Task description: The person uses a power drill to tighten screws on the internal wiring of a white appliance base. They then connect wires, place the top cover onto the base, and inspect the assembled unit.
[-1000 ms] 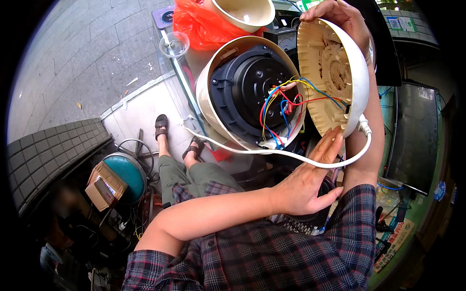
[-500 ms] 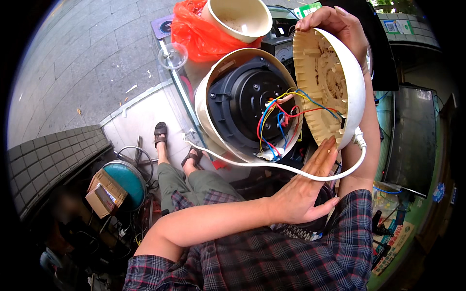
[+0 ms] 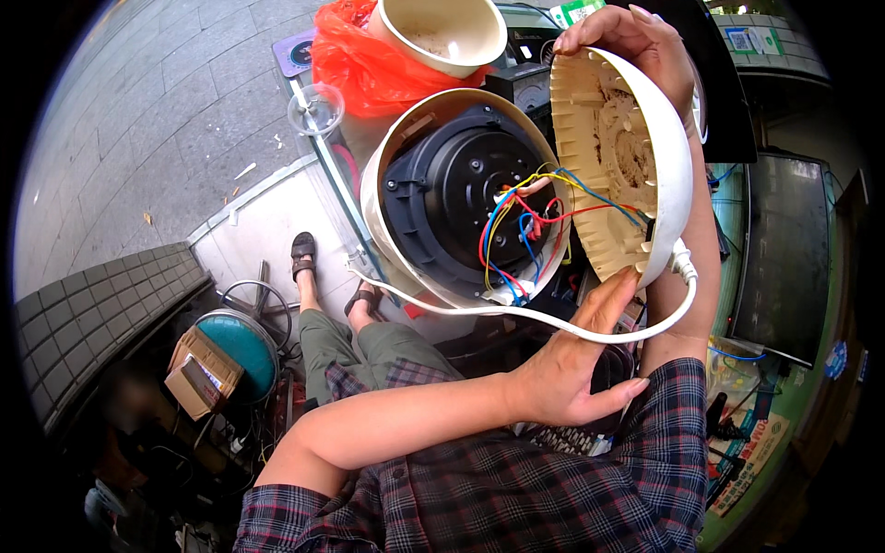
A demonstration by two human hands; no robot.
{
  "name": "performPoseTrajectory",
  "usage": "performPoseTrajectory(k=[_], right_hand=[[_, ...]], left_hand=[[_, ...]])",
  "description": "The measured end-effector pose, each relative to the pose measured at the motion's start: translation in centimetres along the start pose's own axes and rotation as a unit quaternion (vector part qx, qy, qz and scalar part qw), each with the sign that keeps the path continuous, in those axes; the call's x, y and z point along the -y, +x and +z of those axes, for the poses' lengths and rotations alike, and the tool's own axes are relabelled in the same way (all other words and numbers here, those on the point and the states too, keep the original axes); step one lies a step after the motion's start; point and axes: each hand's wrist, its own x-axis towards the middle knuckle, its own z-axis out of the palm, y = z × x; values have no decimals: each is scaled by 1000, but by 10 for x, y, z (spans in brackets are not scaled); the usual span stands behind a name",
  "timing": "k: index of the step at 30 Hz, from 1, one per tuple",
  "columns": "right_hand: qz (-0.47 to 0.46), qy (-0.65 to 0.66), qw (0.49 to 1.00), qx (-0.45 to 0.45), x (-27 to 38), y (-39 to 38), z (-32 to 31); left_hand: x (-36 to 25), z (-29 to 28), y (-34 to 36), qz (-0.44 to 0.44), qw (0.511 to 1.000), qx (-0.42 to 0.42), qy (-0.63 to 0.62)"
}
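Note:
A shallow round cover (image 3: 667,152), white outside and cream with brown stains inside, is held on edge, its inside facing left. My right hand (image 3: 636,41) grips its top rim, fingers curled over it. Beneath the cover, my left hand (image 3: 576,373) has its fingers stretched out, their tips touching the lower rim. To the left lies a round cream appliance body (image 3: 376,175) with a black inner casing (image 3: 470,184). Red, blue and yellow wires (image 3: 487,235) run from the body to the cover. A white power cord (image 3: 544,318) plugs into the cover's side and passes over my left hand.
A red plastic bag (image 3: 350,74) with a cream bowl-shaped container (image 3: 466,55) sits behind the body. A clear plastic cup (image 3: 316,109) stands on the glass counter's left edge. A dark flat screen (image 3: 779,258) is at the right. A teal stool (image 3: 253,355) holds a cardboard box (image 3: 198,378).
The cover has tilted slightly, so more of its stained inside shows. The body, bag and cup appear a little further left in view. Both hands keep their places on the cover.

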Motion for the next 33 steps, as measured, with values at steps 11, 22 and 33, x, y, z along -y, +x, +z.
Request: performPoseTrajectory(k=[11, 22, 33], right_hand=[[16, 31, 998, -60, 4, -16, 4], [38, 9, 997, -63, 8, -26, 1], [159, -49, 979, -118, 8, -34, 8]], left_hand=[[0, 3, 4, -5, 1000, 4, 4], [0, 4, 4, 19, 1000, -7, 11], [-41, -56, 45, -98, 968, -145, -178]])
